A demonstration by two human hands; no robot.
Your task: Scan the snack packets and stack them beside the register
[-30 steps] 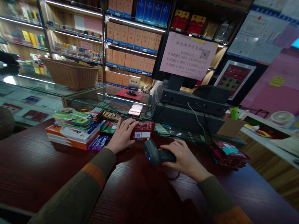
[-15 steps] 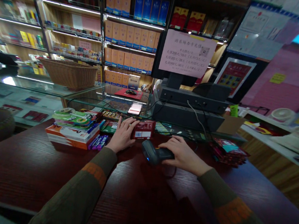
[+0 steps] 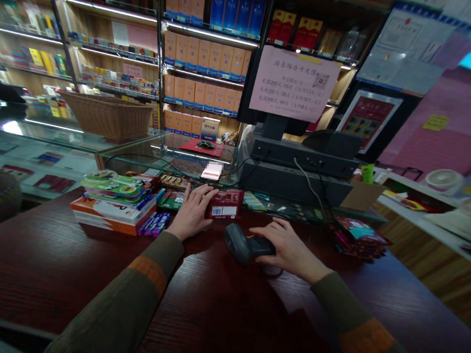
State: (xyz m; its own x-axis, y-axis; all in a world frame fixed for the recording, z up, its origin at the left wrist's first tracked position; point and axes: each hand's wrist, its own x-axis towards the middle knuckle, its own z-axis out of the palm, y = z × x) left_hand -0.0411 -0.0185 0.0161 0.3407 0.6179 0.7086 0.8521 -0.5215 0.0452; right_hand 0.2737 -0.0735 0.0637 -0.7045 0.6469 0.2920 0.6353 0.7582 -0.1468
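My left hand [image 3: 193,211] grips the left end of a dark red packet [image 3: 225,204], tilted up on the desk so that its white barcode label faces me. In my right hand [image 3: 289,245] is a black barcode scanner [image 3: 242,244], held by its handle, its head pointing left just in front of the packet. Left of my left hand lie several purple packets [image 3: 155,224] against a stack of orange and white boxes [image 3: 109,215]. Green blister packs [image 3: 112,187] rest on top of those boxes.
A monitor stand and cash drawer [image 3: 294,176] stand behind the dark wooden desk [image 3: 205,318], with cables hanging down. Dark red packets [image 3: 356,241] are piled at the right. A wicker basket [image 3: 108,115] sits on the glass counter, near a phone [image 3: 211,171].
The scanner and my right hand have shifted slightly down. The blue light on the scanner no longer shows. My left hand and the packet stay nearly where they were.
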